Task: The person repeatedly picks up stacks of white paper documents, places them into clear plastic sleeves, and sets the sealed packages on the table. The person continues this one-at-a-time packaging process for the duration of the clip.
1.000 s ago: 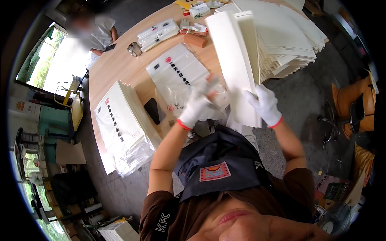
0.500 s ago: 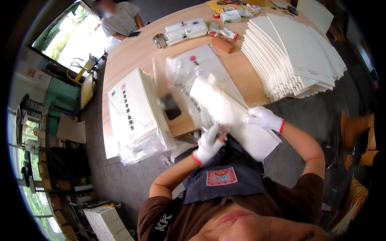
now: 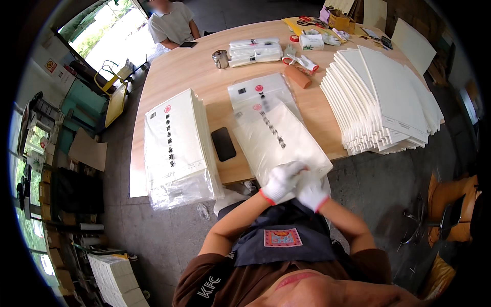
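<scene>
Head: left hand (image 3: 282, 181) meets right hand (image 3: 312, 191) at the bag (image 3: 284, 138).

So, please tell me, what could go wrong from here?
The left hand and right hand meet at the near end of the filled plastic bag, which reaches past the edge of the table; it might slip or crease there.
The black phone lies close beside this bag, so a sideways push could knock it.
The fanned white folders reach the table's edge, so a bump might slide some off.
</scene>
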The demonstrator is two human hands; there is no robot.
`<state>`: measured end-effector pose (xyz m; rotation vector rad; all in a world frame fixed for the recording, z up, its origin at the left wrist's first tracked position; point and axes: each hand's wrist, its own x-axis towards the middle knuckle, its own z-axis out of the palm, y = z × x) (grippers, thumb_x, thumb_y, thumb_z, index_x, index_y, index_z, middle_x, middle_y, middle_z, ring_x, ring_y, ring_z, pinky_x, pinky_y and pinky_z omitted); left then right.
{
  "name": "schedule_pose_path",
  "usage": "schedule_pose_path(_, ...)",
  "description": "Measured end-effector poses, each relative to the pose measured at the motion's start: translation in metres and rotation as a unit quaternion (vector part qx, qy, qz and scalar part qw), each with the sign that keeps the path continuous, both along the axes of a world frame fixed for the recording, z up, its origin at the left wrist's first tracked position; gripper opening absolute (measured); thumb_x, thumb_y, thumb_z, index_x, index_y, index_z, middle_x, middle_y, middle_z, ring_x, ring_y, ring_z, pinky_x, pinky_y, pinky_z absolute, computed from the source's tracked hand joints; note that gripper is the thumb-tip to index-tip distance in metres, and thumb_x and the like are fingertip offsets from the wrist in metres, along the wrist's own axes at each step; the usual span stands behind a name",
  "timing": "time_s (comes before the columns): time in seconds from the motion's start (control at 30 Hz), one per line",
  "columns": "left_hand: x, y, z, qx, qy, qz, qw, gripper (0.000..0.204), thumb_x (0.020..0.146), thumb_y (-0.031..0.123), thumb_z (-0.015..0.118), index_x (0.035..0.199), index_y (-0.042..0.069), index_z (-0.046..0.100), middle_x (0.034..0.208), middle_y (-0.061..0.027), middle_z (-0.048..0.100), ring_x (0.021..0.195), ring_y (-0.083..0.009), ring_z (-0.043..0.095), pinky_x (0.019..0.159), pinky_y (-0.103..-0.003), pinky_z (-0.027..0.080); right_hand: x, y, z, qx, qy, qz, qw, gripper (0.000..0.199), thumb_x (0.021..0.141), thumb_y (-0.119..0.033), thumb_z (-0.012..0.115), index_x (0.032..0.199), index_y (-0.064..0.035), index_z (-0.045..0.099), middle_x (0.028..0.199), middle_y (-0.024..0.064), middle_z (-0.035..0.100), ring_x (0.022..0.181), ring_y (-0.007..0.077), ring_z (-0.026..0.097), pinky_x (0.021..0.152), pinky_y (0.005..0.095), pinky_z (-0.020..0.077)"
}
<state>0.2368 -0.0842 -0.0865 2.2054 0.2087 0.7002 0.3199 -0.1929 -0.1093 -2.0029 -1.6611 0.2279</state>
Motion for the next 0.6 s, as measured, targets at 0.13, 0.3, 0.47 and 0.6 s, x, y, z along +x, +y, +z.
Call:
schedule_pose_path(0.13,-0.057,-0.014,-0.034,-0.001,0.058,-0.002,0.998,0.018,0.078,0.007,0.063,0.095,0.013,0.063,0.072,-0.0088,0.062,0.065,-0.0264,0.064,0.057,-0.037,0.05,-0.031,-0.047,0.009,0.186,-0.093,-0.101,0.973,0.063,0.065,-0.026,0.079,0.117,-0.0066,0.049,0.107,0.0114,0.054,0.105,0.0342,0.052,0.092,0.0465,0.04)
schedule_pose_path(0.3,-0.133,-0.022,-0.087,0.162,0.19,0.071,0.966,0.031,0.071,0.015,0.066,0.101,0.016,0.063,0.093,-0.0061,0.06,0.092,-0.0299,0.057,0.077,-0.044,0.045,0.004,-0.068,-0.05,-0.274,-0.12,-0.218,0.929,0.044,0.085,-0.037,0.058,0.111,-0.0019,0.055,0.063,0.0142,0.062,0.05,0.0332,0.06,0.05,0.0456,0.0479)
schedule_pose_path(0.47,-0.188,-0.006,-0.089,-0.004,0.166,0.306,0.937,0.018,0.069,0.003,0.069,0.078,0.009,0.055,0.072,-0.0065,0.056,0.065,-0.0244,0.055,0.059,-0.036,0.045,-0.01,-0.08,-0.025,-0.115,-0.126,-0.109,0.979,0.028,0.089,-0.032,0.048,0.08,-0.0075,0.057,0.054,0.012,0.059,0.047,0.0272,0.06,0.041,0.0451,0.044)
schedule_pose_path(0.6,-0.226,-0.054,-0.07,-0.305,0.093,0.233,0.919,0.018,0.079,0.002,0.067,0.074,0.007,0.05,0.062,0.0028,0.048,0.054,-0.0044,0.044,0.05,-0.023,0.037,-0.029,-0.117,0.001,-0.165,-0.246,0.016,0.955,0.021,0.083,-0.026,0.05,0.073,-0.0092,0.058,0.052,0.0098,0.057,0.044,0.0243,0.059,0.04,0.0415,0.0439)
